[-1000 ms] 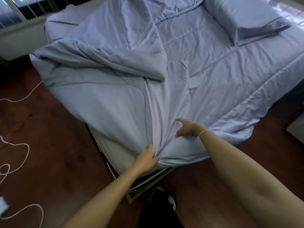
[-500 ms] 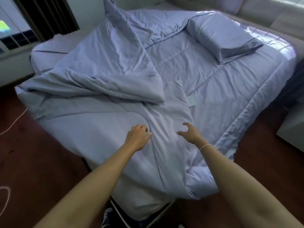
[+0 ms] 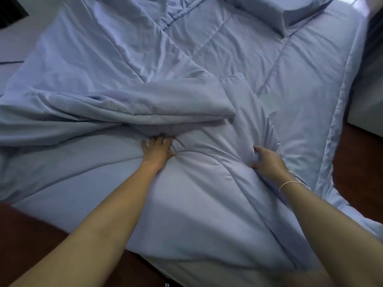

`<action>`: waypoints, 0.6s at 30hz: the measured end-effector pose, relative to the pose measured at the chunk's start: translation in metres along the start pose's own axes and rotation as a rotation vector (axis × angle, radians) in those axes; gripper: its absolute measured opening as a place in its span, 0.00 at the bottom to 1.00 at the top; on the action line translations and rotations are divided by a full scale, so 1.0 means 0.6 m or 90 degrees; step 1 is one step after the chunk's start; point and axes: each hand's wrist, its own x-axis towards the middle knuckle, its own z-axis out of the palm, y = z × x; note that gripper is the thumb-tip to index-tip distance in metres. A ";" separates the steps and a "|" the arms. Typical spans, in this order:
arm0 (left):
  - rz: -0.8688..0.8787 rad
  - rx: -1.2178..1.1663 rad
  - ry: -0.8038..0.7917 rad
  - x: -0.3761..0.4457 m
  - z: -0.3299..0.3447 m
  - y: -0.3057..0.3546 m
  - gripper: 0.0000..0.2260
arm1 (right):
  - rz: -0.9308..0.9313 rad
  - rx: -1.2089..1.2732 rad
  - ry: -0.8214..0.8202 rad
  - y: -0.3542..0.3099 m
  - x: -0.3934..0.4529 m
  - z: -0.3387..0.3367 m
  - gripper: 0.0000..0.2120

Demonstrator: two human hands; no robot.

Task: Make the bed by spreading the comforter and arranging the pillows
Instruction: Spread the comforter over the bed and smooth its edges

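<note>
On bed, hands [image 3: 211,154] bunch soft quilted comforter [image 3: 207,193] folds.

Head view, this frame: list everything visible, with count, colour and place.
comforter: one, light blue, bunched and folded across the bed
pillow: one, light blue, top right
label: one, white, on the comforter right of centre
floor: dark brown wood, lower left and right edge
bracelet: one, thin, white, right wrist
left hand: reaching under the folded comforter
right hand: fingers gripping a comforter fold
</note>
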 end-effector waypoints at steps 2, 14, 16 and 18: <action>0.014 -0.011 0.083 -0.002 0.023 0.000 0.19 | 0.003 -0.031 0.012 -0.008 -0.007 -0.011 0.21; 0.110 -0.017 0.035 -0.159 -0.010 -0.030 0.09 | 0.059 0.032 -0.023 -0.032 -0.216 -0.005 0.11; 0.092 -0.013 -0.007 -0.220 -0.018 -0.026 0.14 | 0.040 0.023 -0.039 -0.025 -0.273 -0.005 0.15; 0.086 -0.003 -0.046 -0.291 -0.031 -0.017 0.26 | 0.019 0.012 -0.041 -0.018 -0.341 -0.011 0.21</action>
